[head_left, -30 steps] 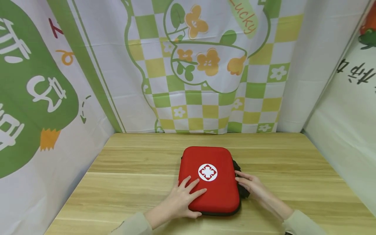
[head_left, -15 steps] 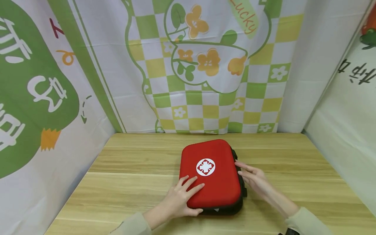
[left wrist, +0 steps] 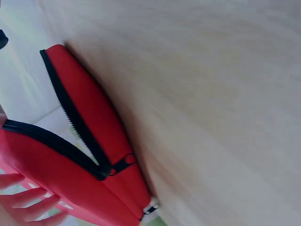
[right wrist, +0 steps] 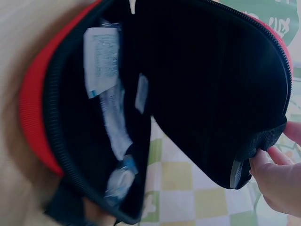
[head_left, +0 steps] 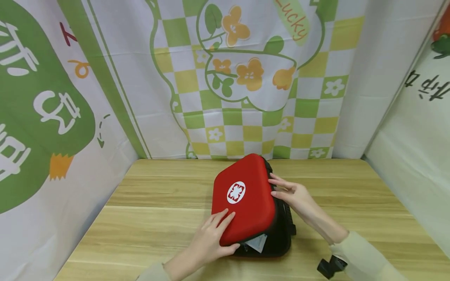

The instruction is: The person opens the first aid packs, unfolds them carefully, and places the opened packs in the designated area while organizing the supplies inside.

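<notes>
A red first-aid kit (head_left: 247, 212) with a white cross emblem (head_left: 236, 192) lies partly opened on the wooden table, its lid tilted up toward the left. My left hand (head_left: 211, 236) rests on the lid with fingers spread and the thumb by its front edge. At the lid's right edge, my right hand (head_left: 293, 195) pinches the rim; the right wrist view shows thumb and fingers gripping the black edge (right wrist: 263, 141). Inside the black base, that view shows several packets, among them a white packet (right wrist: 101, 61) and a clear wrapped item (right wrist: 121, 181).
The wooden table (head_left: 158, 226) extends on both sides of the kit. Printed cloth (head_left: 246, 132) hangs behind it and along both sides. A black device (head_left: 331, 266) is on my right wrist. A black strap (right wrist: 68, 202) hangs by the kit's base.
The lid has risen on its right side and tilted left, exposing the dark inside and a packet. My right hand has moved up and left with the lid edge; my left hand shifted slightly left.
</notes>
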Motion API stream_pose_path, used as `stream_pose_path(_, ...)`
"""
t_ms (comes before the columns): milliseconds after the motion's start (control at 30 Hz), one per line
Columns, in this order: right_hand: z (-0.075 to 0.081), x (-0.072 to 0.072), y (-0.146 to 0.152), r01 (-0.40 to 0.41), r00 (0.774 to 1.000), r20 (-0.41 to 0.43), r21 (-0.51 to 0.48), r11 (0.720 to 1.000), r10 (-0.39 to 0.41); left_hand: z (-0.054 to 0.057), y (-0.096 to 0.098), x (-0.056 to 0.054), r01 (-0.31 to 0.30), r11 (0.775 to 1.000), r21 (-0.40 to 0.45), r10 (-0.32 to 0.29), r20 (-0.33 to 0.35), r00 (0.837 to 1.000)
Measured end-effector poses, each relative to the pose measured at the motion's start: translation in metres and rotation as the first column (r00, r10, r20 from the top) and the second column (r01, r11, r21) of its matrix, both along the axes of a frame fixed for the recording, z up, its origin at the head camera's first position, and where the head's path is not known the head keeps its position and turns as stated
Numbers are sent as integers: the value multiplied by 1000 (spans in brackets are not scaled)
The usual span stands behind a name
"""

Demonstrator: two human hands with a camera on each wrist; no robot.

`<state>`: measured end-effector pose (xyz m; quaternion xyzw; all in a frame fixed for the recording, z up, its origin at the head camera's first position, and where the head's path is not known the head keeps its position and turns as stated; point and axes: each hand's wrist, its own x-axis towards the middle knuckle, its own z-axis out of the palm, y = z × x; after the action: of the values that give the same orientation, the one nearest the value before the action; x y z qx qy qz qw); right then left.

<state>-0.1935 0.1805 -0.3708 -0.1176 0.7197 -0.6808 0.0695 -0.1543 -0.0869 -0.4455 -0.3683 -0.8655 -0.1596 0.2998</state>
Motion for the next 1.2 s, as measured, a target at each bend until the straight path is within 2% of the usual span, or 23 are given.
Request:
stream_pose_path(167, 8, -6, -8, -25, 1000, -16, -17, 1000, 25, 13, 9, 1, 38, 999, 36, -33, -120, 992)
stream_pose_path(400, 16, -12, -15, -69, 994, -83, 57, 996, 73, 32, 22, 2, 19, 999, 41, -11, -189, 982)
stream_pose_path(633, 21, -15, -20, -98, 984, -141, 101, 990, 112, 48, 34, 0, 16, 997, 81, 8, -292, 956)
stream_pose_path(967, 29, -10, -21, -97, 975, -189, 103, 990, 115, 61, 39, -3, -14, 990, 141, 48, -242, 969)
stream_pose_path(1067, 30, -6, -15, -55, 977, -199, 102, 993, 75, 65, 33, -2, -19, 986, 168, 53, -202, 978)
stream_pose_path(1200, 25, -3, -5, 15, 982, -188, 149, 989, 13, 70, 21, 0, -20, 978, 207, 46, -125, 991)
